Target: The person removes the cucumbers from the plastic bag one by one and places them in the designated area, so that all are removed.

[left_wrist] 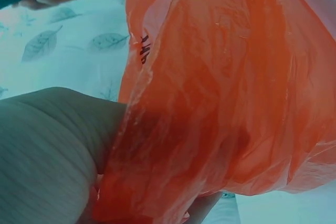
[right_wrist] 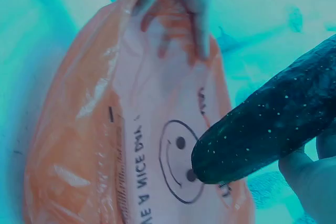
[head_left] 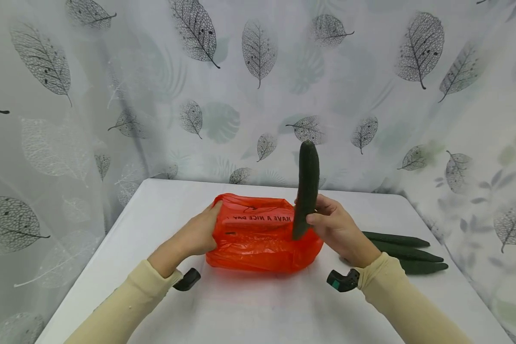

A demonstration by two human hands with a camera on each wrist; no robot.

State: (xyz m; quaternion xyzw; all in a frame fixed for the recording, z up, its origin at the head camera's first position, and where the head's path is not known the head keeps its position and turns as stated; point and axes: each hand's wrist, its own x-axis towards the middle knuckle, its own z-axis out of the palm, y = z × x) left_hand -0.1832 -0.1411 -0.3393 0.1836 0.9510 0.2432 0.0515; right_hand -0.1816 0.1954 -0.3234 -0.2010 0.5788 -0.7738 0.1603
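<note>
A red plastic bag (head_left: pixel 258 253) with printed lettering lies on the white table, its mouth held apart. My left hand (head_left: pixel 199 232) grips the bag's left rim; in the right wrist view several of its fingers (right_wrist: pixel 199 30) reach inside the bag. My right hand (head_left: pixel 336 229) holds a dark green cucumber (head_left: pixel 308 184) near its lower end, almost upright at the bag's right side. In the right wrist view the cucumber's end (right_wrist: pixel 231 150) is over the bag's opening, by a printed smiley face. What lies deeper in the bag is hidden.
Several more cucumbers (head_left: pixel 413 251) lie side by side on the table (head_left: pixel 258 310), to the right of my right forearm and partly hidden by it. A leaf-patterned curtain (head_left: pixel 258 95) hangs behind the table and along both sides.
</note>
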